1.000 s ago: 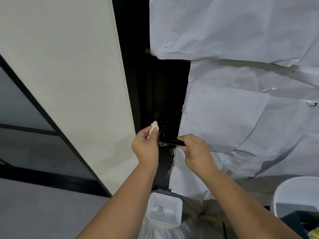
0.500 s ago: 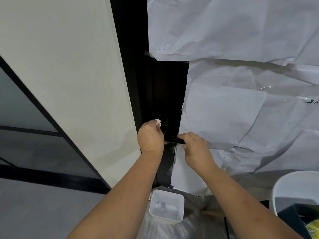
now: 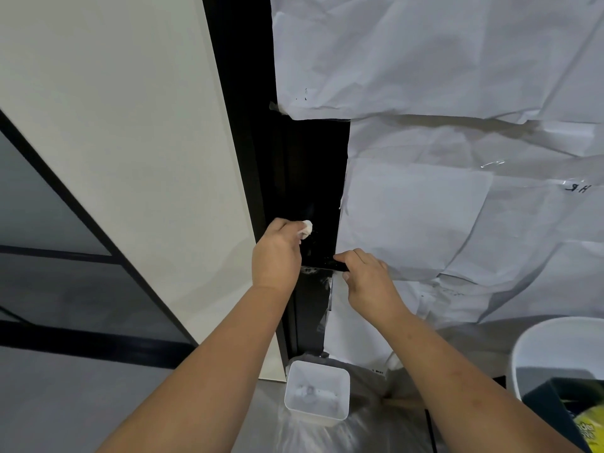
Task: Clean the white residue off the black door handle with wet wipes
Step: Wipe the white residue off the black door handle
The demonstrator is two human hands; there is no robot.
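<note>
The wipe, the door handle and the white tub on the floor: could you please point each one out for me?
wipe point(image 3: 306, 229), head view, on the white wad showing past the left hand's fingers.
door handle point(image 3: 328, 266), head view, on the bare black lever between the hands.
white tub point(image 3: 315, 416), head view, on its front wall.

Two hands: the left hand point(image 3: 277, 253) and the right hand point(image 3: 367, 282). One wet wipe point(image 3: 306, 229), bunched. One black door handle point(image 3: 322, 266). One small square white tub point(image 3: 316, 389) on the floor, holding what may be two or three used wipes; they blur together. One large white bucket point(image 3: 536, 348). Several overlapping paper sheets point(image 3: 425, 223).
</note>
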